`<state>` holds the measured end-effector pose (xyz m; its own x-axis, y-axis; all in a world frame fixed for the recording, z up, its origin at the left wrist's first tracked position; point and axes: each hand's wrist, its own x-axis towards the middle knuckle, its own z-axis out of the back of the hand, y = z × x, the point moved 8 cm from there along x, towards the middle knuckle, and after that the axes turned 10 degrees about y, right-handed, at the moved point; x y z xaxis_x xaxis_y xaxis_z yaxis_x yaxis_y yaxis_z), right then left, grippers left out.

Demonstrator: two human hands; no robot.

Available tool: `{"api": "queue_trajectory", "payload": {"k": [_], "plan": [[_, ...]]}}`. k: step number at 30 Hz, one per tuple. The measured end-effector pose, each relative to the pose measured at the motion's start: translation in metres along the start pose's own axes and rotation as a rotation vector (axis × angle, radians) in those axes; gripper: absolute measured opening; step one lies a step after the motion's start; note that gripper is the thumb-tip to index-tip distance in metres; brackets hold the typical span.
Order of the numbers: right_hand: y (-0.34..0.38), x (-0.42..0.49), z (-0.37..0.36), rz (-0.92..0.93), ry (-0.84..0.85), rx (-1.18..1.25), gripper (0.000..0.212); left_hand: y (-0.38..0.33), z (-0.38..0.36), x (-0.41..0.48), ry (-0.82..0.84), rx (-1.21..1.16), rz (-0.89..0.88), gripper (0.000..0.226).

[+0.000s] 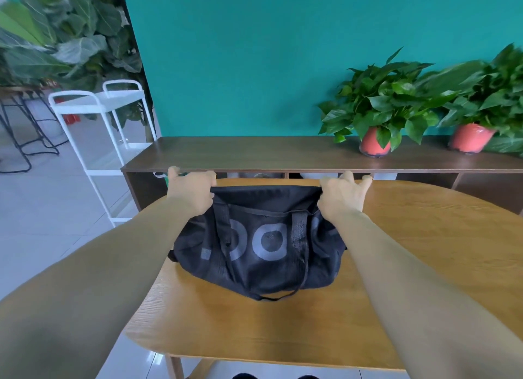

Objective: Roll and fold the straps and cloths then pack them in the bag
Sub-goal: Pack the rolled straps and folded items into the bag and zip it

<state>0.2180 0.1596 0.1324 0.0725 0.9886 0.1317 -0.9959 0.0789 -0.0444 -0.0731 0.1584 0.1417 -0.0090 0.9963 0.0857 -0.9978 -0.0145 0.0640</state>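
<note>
- A black mesh bag (263,245) with large grey printed circles is seen resting on a light wooden desk (410,251), close to the desk's far edge.
- The bag's top edge is held stretched between two bare hands.
- The left end of that edge is gripped by the left hand (189,192); its fingers (210,178) are curled over the fabric.
- The right end of the edge is gripped by the right hand (343,197), with the fabric bunched under the curled fingers.
- One carry handle (271,297) is seen hanging down the front of the bag, its loop lying on the desk just before the bag.
- What lies inside the bag cannot be told.
- Directly behind the bag, a low dark shelf unit (254,152) is set against a teal wall (254,53).
- Behind the bag and to its right, two leafy plants in red pots (375,142) (469,138) are placed on top of that unit.
- Behind the bag and to its left, a white wire cart (107,129) is stood on the tiled floor.
- Further left of the bag, black-legged stools (22,141) and a large-leaved plant (65,25) are visible.
</note>
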Motion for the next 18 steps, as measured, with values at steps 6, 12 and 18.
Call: {"api": "queue_trajectory", "payload": {"k": [6, 12, 18], "plan": [[0.01, 0.056, 0.009, 0.029, -0.02, 0.037, 0.022, 0.01, 0.001, 0.058, 0.107, 0.036, 0.025, 0.002], [0.027, 0.113, 0.013, 0.045, 0.076, -0.004, 0.018, 0.02, 0.01, 0.116, 0.18, 0.049, 0.028, 0.004], [0.039, 0.15, 0.064, 0.029, 0.131, -0.039, 0.024, 0.036, 0.056, 0.146, 0.209, -0.013, 0.036, 0.005]]}}
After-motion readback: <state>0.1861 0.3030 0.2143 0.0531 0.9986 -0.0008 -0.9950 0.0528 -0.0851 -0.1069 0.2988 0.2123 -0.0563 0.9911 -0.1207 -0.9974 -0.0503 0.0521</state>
